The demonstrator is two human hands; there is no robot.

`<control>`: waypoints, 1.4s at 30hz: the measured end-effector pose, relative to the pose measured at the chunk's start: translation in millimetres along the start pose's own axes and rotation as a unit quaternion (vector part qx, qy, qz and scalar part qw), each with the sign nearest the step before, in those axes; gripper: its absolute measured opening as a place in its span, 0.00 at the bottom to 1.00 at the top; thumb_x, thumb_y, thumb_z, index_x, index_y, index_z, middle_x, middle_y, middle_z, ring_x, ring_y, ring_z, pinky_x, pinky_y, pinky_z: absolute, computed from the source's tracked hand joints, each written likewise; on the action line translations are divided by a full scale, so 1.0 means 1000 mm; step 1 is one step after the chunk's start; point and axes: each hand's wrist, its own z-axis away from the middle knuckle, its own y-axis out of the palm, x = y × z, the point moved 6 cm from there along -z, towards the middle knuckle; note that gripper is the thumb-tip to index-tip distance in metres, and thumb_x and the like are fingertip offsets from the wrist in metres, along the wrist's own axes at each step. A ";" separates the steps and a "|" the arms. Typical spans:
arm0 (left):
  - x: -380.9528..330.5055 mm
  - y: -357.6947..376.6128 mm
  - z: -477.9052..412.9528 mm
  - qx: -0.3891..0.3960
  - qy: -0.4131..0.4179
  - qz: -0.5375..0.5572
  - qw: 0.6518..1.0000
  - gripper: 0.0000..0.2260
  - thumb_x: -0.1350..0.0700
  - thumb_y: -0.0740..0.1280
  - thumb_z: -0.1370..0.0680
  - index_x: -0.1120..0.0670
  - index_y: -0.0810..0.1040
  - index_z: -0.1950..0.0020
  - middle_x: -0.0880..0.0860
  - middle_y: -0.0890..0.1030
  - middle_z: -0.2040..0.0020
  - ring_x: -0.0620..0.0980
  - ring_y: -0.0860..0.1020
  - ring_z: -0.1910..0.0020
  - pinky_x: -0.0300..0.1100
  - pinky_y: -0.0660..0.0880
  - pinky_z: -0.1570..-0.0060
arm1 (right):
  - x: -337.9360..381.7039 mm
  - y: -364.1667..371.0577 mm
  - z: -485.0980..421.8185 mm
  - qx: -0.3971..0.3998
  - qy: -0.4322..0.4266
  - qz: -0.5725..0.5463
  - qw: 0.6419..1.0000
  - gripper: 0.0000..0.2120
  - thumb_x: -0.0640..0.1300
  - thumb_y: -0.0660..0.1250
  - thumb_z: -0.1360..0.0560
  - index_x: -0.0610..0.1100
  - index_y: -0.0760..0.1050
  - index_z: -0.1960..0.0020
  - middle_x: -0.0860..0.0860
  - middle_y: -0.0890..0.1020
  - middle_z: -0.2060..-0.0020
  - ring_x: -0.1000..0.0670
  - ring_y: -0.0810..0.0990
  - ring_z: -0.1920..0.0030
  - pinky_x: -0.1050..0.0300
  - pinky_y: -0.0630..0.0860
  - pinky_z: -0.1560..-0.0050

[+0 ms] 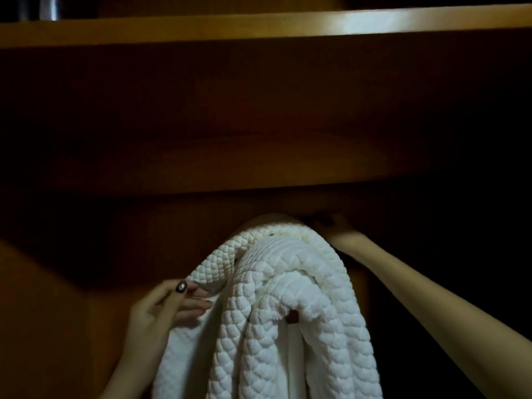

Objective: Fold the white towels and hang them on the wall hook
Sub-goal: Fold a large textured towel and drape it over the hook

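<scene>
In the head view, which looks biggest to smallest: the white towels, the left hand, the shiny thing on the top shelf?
1. White towels, by far.
2. Left hand.
3. Shiny thing, smallest as seen, though cut off by the frame's edge and farther away, so unsure.

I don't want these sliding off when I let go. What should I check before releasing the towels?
1. White towels draped over a support, hanging down both sides: ok.
2. Wall hook catching them: cannot tell, hidden under the cloth.
3. Left hand at the left edge, fingers touching it: ok.
4. Right hand, behind the top, gripping anything: cannot tell, in shadow.
5. Light enough to judge: not ok, dim.
</scene>
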 end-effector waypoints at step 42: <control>0.033 0.025 0.016 0.065 -0.032 -0.090 0.993 0.15 0.67 0.64 0.22 0.58 0.75 0.36 0.59 0.79 0.41 0.52 0.77 0.43 0.37 0.76 0.46 | -0.032 0.007 0.123 0.043 -0.057 -0.146 0.987 0.16 0.50 0.60 0.19 0.46 0.76 0.35 0.54 0.83 0.46 0.56 0.81 0.45 0.54 0.78 0.43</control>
